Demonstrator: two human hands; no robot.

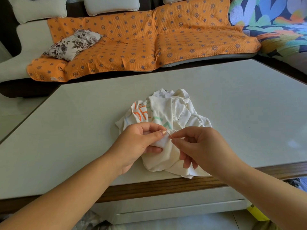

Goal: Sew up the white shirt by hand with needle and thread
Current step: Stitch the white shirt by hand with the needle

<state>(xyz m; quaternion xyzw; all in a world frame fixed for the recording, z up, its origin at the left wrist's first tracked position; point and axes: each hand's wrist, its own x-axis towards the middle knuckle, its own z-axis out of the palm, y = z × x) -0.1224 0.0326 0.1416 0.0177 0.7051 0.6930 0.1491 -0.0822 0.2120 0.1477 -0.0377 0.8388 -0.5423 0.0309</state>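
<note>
Fingertips (163, 132) are covering most of what is happening at the seam. Only a thin glinting sliver, apparently the needle (169, 134), is showing between the two thumbs, and any thread is too fine to pick out. Both forearms are running out of the picture at the near edge. The printed letters on the shirt, orange and green, are folding into the creases and cannot be read.

One white shirt (167, 113) is lying crumpled on the table (74, 130), near its middle, with its near end reaching the near rim. Two hands are working at it, and they are touching at the thumbs. The left hand (141, 141) is pinching a fold of the shirt between thumb and forefinger, its other fingers curling under the cloth. The right hand (197, 145) is pinching the needle between thumb and forefinger, its remaining fingers hanging loosely curled above the fabric.

The tabletop is showing pale and smooth, with a dark wooden band (166, 185) along the near edge and one pale drawer front (174, 211) beneath it. Beyond the far edge a sofa is stretching across the room under one orange cover (132, 44) patterned with blue stars and circles. One floral pillow (73, 44) is lying on it at the left. Pale back cushions (111, 4) are being cut off by the top of the picture. At the far right a bright leaf-patterned cloth (274, 22) is draping over the seat.
</note>
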